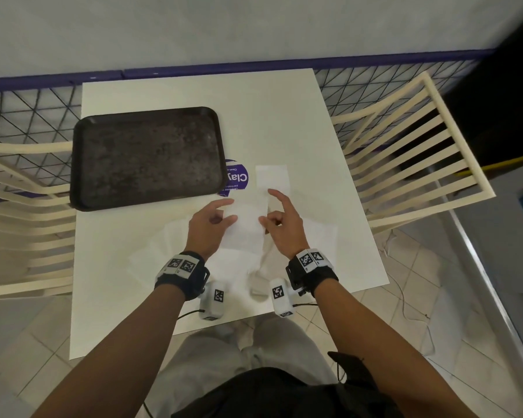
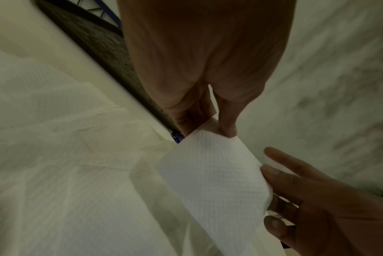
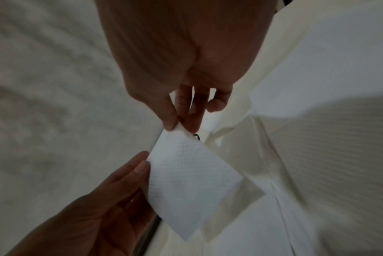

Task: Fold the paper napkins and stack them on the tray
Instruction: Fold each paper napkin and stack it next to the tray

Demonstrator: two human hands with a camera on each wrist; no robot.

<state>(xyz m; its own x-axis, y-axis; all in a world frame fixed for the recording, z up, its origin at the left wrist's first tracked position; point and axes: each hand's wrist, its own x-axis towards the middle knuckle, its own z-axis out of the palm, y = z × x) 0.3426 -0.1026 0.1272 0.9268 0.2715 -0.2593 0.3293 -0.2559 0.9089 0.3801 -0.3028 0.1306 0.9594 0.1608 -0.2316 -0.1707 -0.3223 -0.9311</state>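
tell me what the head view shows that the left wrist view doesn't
Only the head view shows the whole tray bare of napkins, a folded napkin lying right of it, two chairs, and both wrists. Only the left wrist view shows the left thumb and fingers pinching the held napkin's corner, and its embossed texture. Both show the left hand and right hand holding one napkin above loose napkins on the table.
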